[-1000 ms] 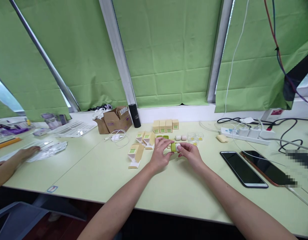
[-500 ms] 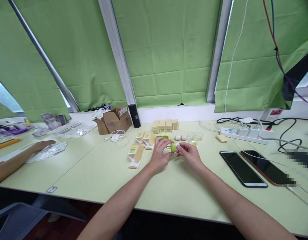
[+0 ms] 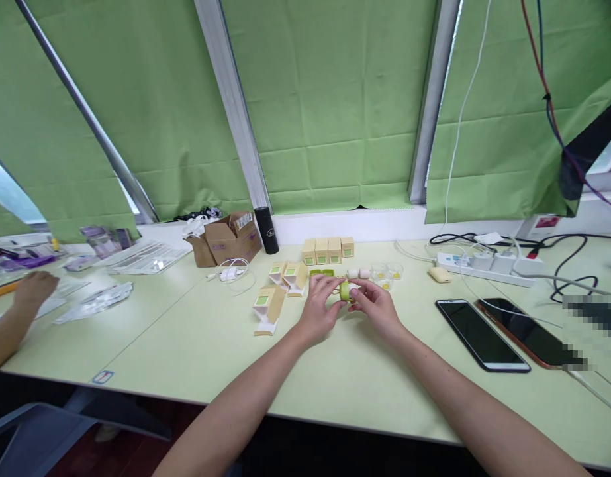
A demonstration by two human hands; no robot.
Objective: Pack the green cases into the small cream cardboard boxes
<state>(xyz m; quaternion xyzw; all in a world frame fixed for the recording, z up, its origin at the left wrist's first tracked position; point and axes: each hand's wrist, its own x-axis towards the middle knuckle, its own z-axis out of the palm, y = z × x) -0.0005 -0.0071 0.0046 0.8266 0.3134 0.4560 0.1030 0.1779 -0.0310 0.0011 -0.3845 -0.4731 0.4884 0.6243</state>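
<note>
My left hand (image 3: 319,310) pinches a small green case (image 3: 343,291) with a loop on its left side, just above the table. From the other side, the fingers of my right hand (image 3: 378,310) are closed on a small white piece (image 3: 353,288) at the case's right end; they partly cover it. Behind the hands lie green pieces (image 3: 322,272), two small pale cylinders (image 3: 358,273) and several clear round cups (image 3: 384,275) with yellow spots. Opened small cartons (image 3: 269,301) stand left of my left hand.
A row of closed small cartons (image 3: 328,251) stands at the back. Beyond are a brown cardboard box (image 3: 233,240) and a black bottle (image 3: 267,230). Phones (image 3: 482,336) and a power strip (image 3: 488,265) lie right. Another person's hand (image 3: 34,291) is at far left.
The green case and white piece have turned slightly between my fingers; less of the white piece shows. The other person's hand has moved left, off the plastic bags.
</note>
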